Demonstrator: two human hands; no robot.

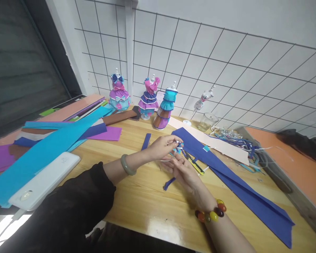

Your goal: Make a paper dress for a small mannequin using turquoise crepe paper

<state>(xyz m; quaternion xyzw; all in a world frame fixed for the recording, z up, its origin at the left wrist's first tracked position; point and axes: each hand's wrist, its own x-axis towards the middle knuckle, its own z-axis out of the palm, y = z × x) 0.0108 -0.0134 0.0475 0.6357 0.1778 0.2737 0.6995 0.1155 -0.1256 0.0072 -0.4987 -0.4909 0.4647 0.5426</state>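
In the middle of the table, my left hand [163, 146] is closed, its fingertips pinching a small folded paper piece [177, 147] in blue, teal and white. My right hand [185, 174] is just below it, palm turned up, fingers curled and pressed together. A thin pale strip [166, 161] runs between the two hands to the right fingertips. A yellow-and-black cutting tool [198, 167] lies just beyond the right hand, partly hidden. Short dark blue paper scraps lie nearby, one [169, 183] below the hands and another [146, 141] past the left wrist.
Three small dress forms in paper dresses [119, 95] and a barer one [204, 98] stand along the wall, beside a glass jar [208, 122]. A long blue paper strip [234, 182] crosses the right side. Coloured paper [50, 147] and a white power bank [46, 179] lie left.
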